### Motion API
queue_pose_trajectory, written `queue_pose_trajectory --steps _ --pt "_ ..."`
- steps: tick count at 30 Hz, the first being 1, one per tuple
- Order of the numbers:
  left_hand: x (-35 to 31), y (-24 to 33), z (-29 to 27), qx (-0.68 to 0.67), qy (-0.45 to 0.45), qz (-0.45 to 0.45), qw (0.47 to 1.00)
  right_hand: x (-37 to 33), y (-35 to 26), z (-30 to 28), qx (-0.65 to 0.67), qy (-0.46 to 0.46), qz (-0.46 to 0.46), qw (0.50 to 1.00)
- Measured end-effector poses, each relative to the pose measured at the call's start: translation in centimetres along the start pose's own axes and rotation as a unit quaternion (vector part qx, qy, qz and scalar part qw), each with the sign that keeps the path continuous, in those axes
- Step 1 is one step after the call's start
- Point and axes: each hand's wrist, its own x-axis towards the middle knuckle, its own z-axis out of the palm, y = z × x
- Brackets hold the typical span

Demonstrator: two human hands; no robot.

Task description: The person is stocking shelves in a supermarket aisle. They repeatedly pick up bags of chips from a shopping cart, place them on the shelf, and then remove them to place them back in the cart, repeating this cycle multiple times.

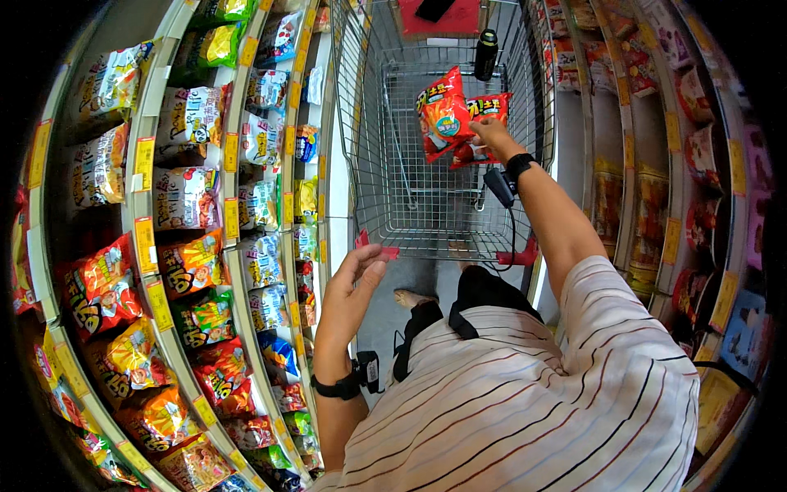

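Note:
My right hand (494,138) reaches into a wire shopping cart (361,148). Its fingers are bent and closed at the right edge of a red and orange snack bag (441,113), which leans at a slant. A second red snack bag (489,107) lies partly behind that bag and under my hand. Near the left end of the cart's handle bar, my left hand (357,287) is raised with thumb and fingers apart, holding nothing. Its fingertips come close to a pink-red handle piece (385,250); whether they touch it, I cannot tell.
A black bottle (486,55) stands at the cart's far right, near a red panel (459,18) with a dark flat object (434,8) on it. Shelves of colourful snack bags (193,119) line the left. More packaged food and bowl-shaped packs (699,156) fill the right shelves.

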Motion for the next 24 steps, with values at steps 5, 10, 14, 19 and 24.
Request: queue_pose_trajectory --steps 5,10,14,19,24 --pt "-0.3 -1.8 -0.1 -0.018 0.033 -0.032 0.999 6.1 4.1 0.8 -0.154 0.039 0.019 0.987" --pt "-1.3 -2.4 0.3 -0.021 0.065 -0.051 0.996 8.3 5.2 0.9 -0.198 -0.022 0.041 0.979" --pt "-1.8 -2.6 0.5 -0.038 0.081 -0.066 0.994 10.1 6.3 1.0 -0.297 0.001 0.016 0.955" --pt "-2.7 -4.0 1.0 -0.055 0.095 -0.082 0.991 11.3 7.4 1.9 -0.405 0.032 -0.054 0.912" --pt "-2.8 -4.2 1.2 -0.036 0.083 -0.084 0.992 13.2 9.1 2.1 -0.472 0.076 -0.176 0.860"
